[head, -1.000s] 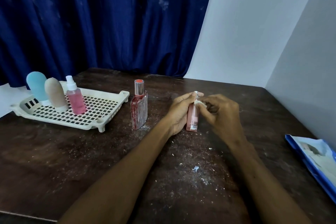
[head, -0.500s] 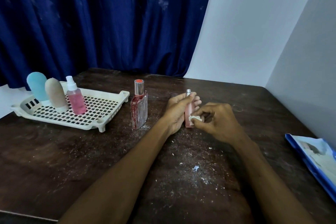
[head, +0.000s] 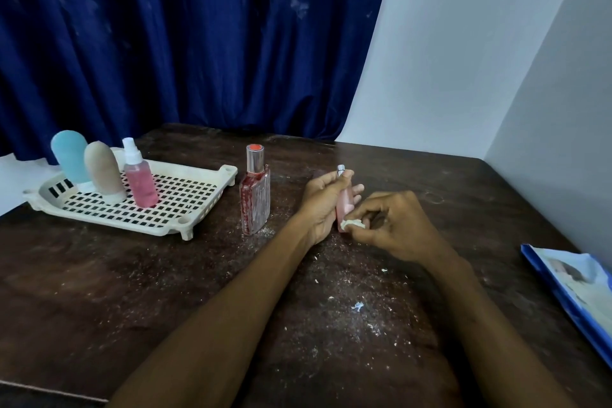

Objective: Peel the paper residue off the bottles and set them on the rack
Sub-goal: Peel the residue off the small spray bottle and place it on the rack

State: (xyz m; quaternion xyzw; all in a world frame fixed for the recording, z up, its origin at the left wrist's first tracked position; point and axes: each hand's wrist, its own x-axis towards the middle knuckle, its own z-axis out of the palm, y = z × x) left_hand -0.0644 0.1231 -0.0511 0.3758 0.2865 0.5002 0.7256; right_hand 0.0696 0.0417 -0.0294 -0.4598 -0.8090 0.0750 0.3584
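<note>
table (head: 99, 291): many paper scraps (head: 358, 307), one blue packet (head: 576, 291) at right edge | left hand (head: 323, 205) grips one small pink bottle (head: 344, 202), roughly upright, mid-table | right hand (head: 394, 225) pinches one paper wad (head: 352, 224) at its lower end | one glass bottle (head: 255, 199) stands just left, off the rack | one rack (head: 185, 195) farther left holds three upright: blue bottle (head: 69, 156), beige bottle (head: 104, 172), spray bottle (head: 140, 182)

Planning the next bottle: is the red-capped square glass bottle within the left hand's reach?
Not yet, probably: the left hand grips the small pink bottle, though nothing blocks the red-capped square glass bottle.
</note>
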